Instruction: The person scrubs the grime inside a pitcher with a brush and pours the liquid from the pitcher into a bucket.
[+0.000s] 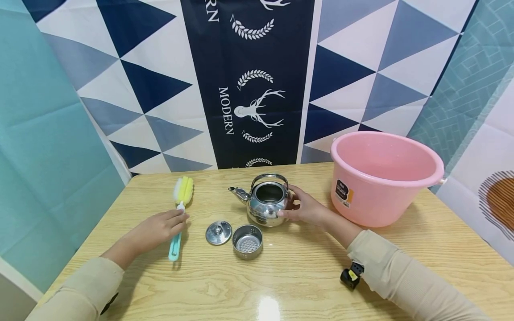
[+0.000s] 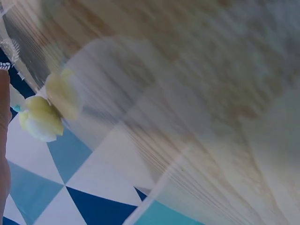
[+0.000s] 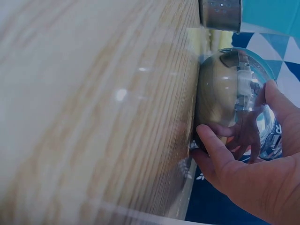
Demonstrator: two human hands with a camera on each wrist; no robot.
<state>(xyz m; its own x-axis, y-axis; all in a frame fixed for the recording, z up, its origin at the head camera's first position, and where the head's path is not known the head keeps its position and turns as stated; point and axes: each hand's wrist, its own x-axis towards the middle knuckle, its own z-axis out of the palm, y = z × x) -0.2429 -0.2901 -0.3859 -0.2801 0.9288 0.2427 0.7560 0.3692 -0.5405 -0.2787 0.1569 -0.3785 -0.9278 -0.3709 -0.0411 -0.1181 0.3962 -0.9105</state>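
Kettle (image 1: 262, 211), one, of polished metal, stands upright near the middle of one wood-grain table (image 1: 209, 287). Around it are one round metal lid (image 1: 218, 232), one metal strainer (image 1: 247, 254), one cleaning brush (image 1: 175, 245) and one large pink tub (image 1: 369, 203). Two bare hands reach in, each from a beige sleeve.

The kettle is squat and round-bellied, with a mirror finish; the right wrist view shows fingers reflected in its side. Its short, slim spout points toward the viewer's left and ends in a dark tip. One arched handle stands up over the wide round mouth, which is uncovered, so the hollow inside shows.

The right hand (image 1: 307, 208) grips the kettle's body on the side away from the spout, thumb toward the viewer and fingers spread round the far side. The left hand (image 1: 162, 227) lies across the brush handle, just below its yellow-and-white head; the hand's underside is hidden, so I cannot tell whether it pinches the handle.

The lid lies knob up just left of the strainer, a small cup with a pierced base, in front of the kettle. The tub stands to the kettle's right, beyond the right forearm.
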